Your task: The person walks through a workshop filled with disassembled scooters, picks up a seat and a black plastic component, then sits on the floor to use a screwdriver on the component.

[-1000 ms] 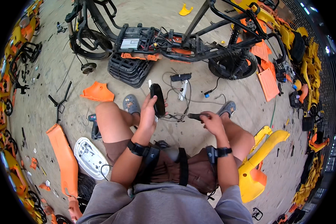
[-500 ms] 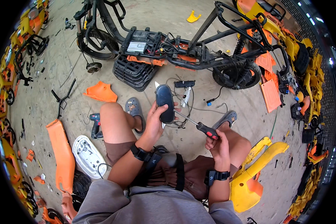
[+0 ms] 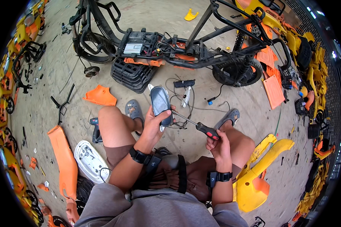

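My left hand [image 3: 154, 123] is wrapped round a dark, glossy oval display unit [image 3: 160, 99] with pale tabs at both ends, its thumb lying across the face. A screwdriver [image 3: 207, 131] with a black and red handle is gripped in my right hand [image 3: 219, 146]. Its shaft points left, and the end reaches the unit's right edge beside my left fingertips. Whether the tip touches the casing or sits in a gap, I cannot tell. Beyond the unit, a black oblong part [image 3: 184, 83] and a silver part [image 3: 186, 97] lie among cables on the floor.
A stripped scooter frame [image 3: 170, 56] stands ahead, a black basket [image 3: 134, 75] beside it. Left of my legs are a cordless drill [image 3: 96, 130], a white oval shell [image 3: 88, 160] and an orange panel [image 3: 62, 162]. A yellow panel [image 3: 250, 193] lies at my right.
The display unit has shifted slightly left and tilted, so its face now catches the light. The screwdriver has moved a little left and up with my right hand.
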Action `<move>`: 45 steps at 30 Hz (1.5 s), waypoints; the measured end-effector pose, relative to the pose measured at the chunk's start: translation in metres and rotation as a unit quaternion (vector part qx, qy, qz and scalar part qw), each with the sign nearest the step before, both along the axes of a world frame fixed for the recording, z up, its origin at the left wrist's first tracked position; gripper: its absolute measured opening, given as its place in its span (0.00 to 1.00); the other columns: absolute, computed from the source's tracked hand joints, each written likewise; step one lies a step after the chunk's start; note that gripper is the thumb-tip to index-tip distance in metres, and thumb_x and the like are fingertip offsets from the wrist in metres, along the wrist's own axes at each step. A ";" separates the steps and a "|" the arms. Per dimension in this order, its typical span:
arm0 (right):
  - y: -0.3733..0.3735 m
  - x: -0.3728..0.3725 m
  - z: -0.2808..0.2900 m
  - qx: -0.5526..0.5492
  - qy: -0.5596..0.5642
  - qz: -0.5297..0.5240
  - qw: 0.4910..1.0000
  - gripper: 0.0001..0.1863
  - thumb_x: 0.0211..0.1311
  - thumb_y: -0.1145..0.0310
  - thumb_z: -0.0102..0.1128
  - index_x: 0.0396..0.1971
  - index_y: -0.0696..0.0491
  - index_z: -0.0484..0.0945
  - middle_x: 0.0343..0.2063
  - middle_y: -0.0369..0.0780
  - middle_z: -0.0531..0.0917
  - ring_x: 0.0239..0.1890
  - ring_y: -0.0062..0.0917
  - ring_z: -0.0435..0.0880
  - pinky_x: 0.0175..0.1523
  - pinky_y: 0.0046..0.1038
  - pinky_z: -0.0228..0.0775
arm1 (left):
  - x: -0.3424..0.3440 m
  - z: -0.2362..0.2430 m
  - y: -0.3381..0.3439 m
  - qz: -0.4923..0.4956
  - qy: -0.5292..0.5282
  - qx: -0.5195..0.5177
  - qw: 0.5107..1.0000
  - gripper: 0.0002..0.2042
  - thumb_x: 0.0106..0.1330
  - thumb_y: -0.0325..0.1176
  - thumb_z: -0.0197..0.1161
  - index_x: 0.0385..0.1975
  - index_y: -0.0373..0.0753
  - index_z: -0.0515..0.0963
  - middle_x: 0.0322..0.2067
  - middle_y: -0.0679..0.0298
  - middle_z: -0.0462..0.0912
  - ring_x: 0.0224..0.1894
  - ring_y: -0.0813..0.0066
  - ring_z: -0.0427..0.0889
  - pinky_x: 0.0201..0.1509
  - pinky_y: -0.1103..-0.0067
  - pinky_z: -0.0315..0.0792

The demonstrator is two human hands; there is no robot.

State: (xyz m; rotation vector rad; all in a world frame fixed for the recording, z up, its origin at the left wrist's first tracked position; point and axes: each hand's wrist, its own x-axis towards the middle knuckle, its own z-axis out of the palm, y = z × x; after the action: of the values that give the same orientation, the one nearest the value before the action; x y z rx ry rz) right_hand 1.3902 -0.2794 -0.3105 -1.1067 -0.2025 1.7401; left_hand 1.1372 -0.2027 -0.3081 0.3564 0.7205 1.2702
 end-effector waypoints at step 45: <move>-0.004 -0.007 0.005 0.187 -0.289 -0.037 0.938 0.16 0.65 0.66 0.49 0.42 0.63 0.75 0.21 0.37 0.76 0.20 0.18 0.73 0.26 0.18 0.63 | -0.004 -0.003 0.002 -0.007 0.072 -0.043 0.996 0.12 0.57 0.23 0.65 0.40 0.37 0.72 0.33 0.64 0.78 0.35 0.72 0.80 0.34 0.77 0.76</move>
State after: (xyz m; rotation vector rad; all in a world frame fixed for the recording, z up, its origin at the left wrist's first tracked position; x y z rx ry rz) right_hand 1.3833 -0.2839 -0.3052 -1.2876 -0.8093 1.2009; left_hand 1.1331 -0.2010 -0.3108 0.3838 0.8906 1.2048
